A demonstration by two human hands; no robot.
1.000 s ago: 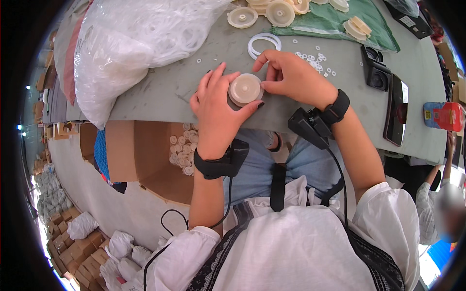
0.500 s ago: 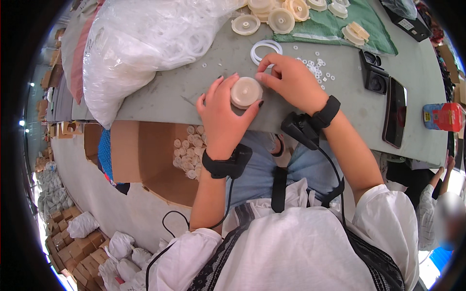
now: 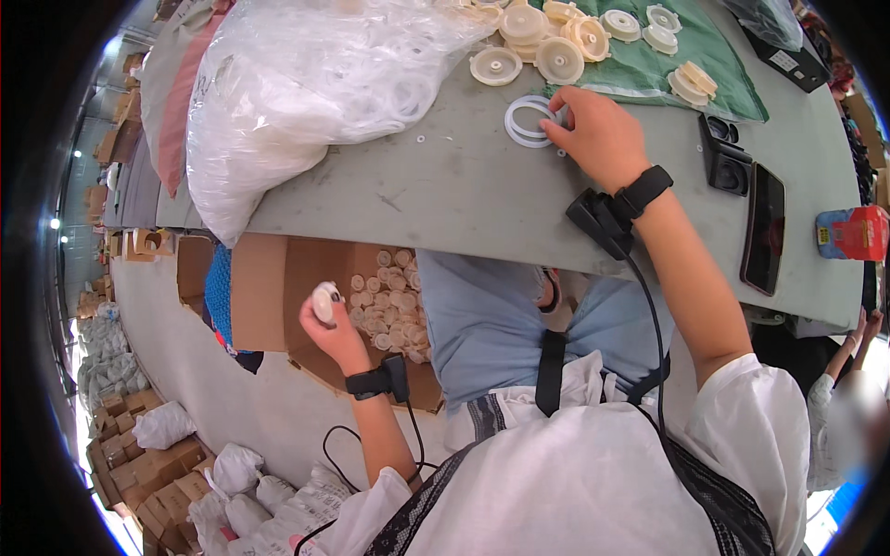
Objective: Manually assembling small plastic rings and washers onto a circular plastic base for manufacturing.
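Note:
My left hand (image 3: pixel 336 338) is out over the open cardboard box, closed round a whitish round plastic cap (image 3: pixel 324 303). The cap is tilted, its edge toward me. Below and beside it, the box holds many similar pale caps (image 3: pixel 394 310). On the table, my right hand (image 3: pixel 598 134) reaches to a pair of thin white rings (image 3: pixel 513 132) lying one on another. Its thumb and forefinger are apart at the right rim of the rings; the other fingers curl behind. A few small white washers show near this hand.
A large clear bag (image 3: pixel 287 111) of white rings fills the table's left. Cream plastic lids (image 3: pixel 560 61) lie at the back, some on a green sack (image 3: pixel 640 79). To the right are a black case (image 3: pixel 725 156), a phone (image 3: pixel 764 230) and a red-blue packet (image 3: pixel 851 233). Another person sits far right.
My left hand has carried the round cap off the table, left and down to above the box. My right hand has moved to the white rings. The view has shifted slightly.

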